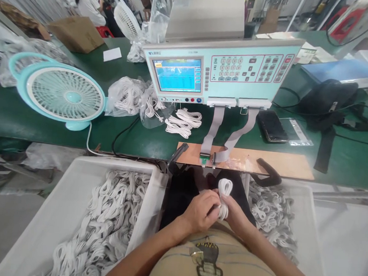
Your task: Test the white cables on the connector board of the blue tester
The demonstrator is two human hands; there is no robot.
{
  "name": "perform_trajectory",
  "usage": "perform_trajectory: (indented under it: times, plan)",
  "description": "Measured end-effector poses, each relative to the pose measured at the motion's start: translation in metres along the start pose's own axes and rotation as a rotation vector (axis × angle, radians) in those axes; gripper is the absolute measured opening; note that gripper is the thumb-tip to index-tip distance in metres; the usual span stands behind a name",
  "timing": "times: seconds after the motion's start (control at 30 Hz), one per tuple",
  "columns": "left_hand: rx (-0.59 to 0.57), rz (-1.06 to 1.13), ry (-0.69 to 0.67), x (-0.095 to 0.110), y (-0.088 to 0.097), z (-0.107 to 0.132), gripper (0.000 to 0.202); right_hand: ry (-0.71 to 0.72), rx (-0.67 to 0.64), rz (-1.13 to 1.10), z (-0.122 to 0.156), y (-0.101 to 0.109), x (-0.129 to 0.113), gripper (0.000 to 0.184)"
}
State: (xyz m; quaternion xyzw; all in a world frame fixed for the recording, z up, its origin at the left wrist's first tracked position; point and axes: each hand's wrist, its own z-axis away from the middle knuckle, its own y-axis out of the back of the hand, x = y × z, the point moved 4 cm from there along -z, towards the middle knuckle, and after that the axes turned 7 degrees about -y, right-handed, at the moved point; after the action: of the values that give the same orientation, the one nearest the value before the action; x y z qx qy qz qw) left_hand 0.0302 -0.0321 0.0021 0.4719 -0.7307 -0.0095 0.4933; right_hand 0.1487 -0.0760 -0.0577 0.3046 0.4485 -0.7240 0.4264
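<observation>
Left hand [201, 211] and right hand [233, 213] together, both closed round looped bundle of white cable [225, 188] above lap. Twelve o'clock: tan rectangular board [246, 158]; beyond, pale-turquoise box-shaped instrument [233, 84]. Nine: white plastic bin [53, 213] heaped with white cable bundles [103, 225].

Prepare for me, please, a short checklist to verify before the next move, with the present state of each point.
1. White cable bundle held by left hand and right hand: ok.
2. Bundle's plug ends visible: not ok, none can be made out at the hands.
3. Machine's screen lit: ok.
4. Both grey ribbon cables run from the machine's front to the wooden board: ok.
5. Black clamps tight: cannot tell.
6. Phone off the board: ok.
</observation>
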Motion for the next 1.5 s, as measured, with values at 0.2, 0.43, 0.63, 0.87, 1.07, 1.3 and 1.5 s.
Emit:
perform_trajectory:
  times: [0.2, 0.43, 0.63, 0.87, 1.07, 1.3, 1.5]
  plan:
    - [0.326, 0.26, 0.356, -0.022, 0.01, 0.003, 0.021, 0.619, 0.228, 0.852, 0.012, -0.001, -0.033, 0.03]
    - [0.385, 0.507, 0.567, -0.032, 0.008, -0.002, 0.023, 0.797, -0.112, 1.078, 0.017, -0.036, -0.058, 0.015]
    - [0.429, 0.335, 0.531, -0.036, 0.016, -0.012, 0.025, 0.581, 0.069, 0.715, -0.014, -0.029, -0.067, 0.02]
    - [0.533, 0.452, 0.611, -0.056, 0.017, -0.016, 0.024, 0.339, 0.134, 0.346, -0.042, -0.024, -0.056, 0.027]
    - [0.539, 0.62, 0.642, -0.064, 0.014, -0.017, 0.024, 0.309, 0.165, 0.251, -0.04, -0.024, -0.06, 0.03]
    - [0.444, 0.549, 0.64, -0.068, 0.021, -0.017, 0.026, 0.288, 0.175, 0.248, -0.041, -0.024, -0.06, 0.031]
    - [0.277, 0.478, 0.616, -0.07, 0.027, -0.017, 0.03, 0.24, 0.171, 0.178, -0.04, -0.027, -0.061, 0.032]
